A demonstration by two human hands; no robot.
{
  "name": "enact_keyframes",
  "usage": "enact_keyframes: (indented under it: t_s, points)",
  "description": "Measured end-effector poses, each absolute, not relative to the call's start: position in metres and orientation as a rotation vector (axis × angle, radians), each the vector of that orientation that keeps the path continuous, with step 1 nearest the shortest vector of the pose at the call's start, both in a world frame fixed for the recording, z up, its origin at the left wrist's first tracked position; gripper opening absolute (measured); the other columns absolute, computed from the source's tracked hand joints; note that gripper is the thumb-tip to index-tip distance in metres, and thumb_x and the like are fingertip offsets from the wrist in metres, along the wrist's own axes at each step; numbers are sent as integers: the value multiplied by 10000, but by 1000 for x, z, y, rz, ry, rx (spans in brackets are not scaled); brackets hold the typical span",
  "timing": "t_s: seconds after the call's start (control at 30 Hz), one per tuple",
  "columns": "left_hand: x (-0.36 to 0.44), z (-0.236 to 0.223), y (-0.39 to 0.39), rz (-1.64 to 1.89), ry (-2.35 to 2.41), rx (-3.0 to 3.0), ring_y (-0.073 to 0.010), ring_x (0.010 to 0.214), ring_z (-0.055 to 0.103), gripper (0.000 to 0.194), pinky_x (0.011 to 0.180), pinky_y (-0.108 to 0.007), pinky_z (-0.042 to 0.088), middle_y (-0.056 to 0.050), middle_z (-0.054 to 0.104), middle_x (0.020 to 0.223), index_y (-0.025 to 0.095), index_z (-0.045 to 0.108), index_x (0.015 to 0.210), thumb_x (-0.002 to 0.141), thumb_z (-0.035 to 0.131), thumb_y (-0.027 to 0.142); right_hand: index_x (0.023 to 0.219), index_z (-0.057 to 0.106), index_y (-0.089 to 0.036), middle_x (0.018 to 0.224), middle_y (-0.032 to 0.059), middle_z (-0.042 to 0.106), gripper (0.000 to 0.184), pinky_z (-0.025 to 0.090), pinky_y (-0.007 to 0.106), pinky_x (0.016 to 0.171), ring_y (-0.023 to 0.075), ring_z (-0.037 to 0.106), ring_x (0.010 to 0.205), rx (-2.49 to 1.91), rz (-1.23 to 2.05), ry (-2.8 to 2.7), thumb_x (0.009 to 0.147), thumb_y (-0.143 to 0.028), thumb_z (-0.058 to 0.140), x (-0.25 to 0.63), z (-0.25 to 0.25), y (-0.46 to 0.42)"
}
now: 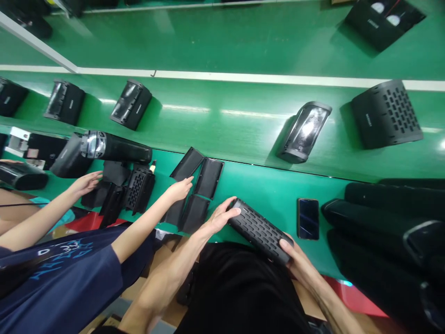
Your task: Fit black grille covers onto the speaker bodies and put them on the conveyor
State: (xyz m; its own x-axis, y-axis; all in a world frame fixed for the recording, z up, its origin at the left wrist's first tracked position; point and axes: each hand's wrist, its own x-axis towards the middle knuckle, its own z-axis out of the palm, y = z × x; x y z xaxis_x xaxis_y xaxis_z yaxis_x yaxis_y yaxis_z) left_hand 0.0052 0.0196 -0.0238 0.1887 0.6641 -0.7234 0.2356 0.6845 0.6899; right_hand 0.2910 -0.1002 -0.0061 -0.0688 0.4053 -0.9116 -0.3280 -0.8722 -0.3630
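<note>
Between my two hands I have a long black housing (260, 229) with a face of rounded slots, tilted down toward the right. My left hand (222, 215) is closed on its upper left end, thumb on the slotted face. At the lower right end my right hand (291, 250) grips it, with the thumb over the edge and the other fingers hidden underneath. A dark phone (308, 219) lies on the bench right of my right hand. Several flat black panels (208, 178) lie to the left of my left hand.
A co-worker in a navy shirt (86, 278) reaches over the bench at left, near slotted black parts (139, 188). Beyond the bench, black units stand on a green surface, among them a slotted box (387, 113) and a shiny one (306, 132). Large black pieces (389, 222) crowd the right.
</note>
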Motion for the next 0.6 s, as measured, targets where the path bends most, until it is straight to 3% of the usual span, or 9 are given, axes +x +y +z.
enact_keyframes:
  t_s: [0.2, 0.37, 0.5, 0.6]
  points:
    - [-2, -22, 45, 483, 1320, 842, -367, 1429, 538, 700, 1185, -543, 419, -74, 647, 1477, 290, 617, 1467, 821, 757, 519, 1220, 648, -265, 1283, 90, 734, 618, 617, 439, 863, 338, 698, 1157, -1685, 1941, -177, 758, -626, 846, 290, -15, -69]
    - [-10, -20, 78, 599, 1323, 956, -362, 1431, 517, 796, 1217, -495, 377, -136, 583, 1537, 201, 553, 1514, 846, 706, 606, 1213, 651, -230, 1227, 109, 748, 623, 636, 469, 832, 323, 724, 1030, -1590, 1908, -167, 749, -589, 863, 273, -21, -26]
    - [-24, -14, 115, 771, 1618, 1052, -283, 1194, 649, 804, 1019, -410, 523, -174, 544, 1548, 195, 488, 1544, 886, 655, 627, 1153, 672, -243, 1125, 95, 769, 621, 659, 521, 779, 323, 721, 976, -1546, 1823, -137, 704, -626, 866, 240, -26, 59]
    - [-45, -7, 122, 905, 1891, 1061, -214, 964, 678, 574, 866, -328, 541, -141, 713, 1258, 162, 620, 1355, 931, 600, 548, 1204, 636, -251, 1072, 78, 759, 643, 660, 494, 830, 286, 731, 977, -1568, 1680, -165, 786, -730, 735, 215, -42, 145]
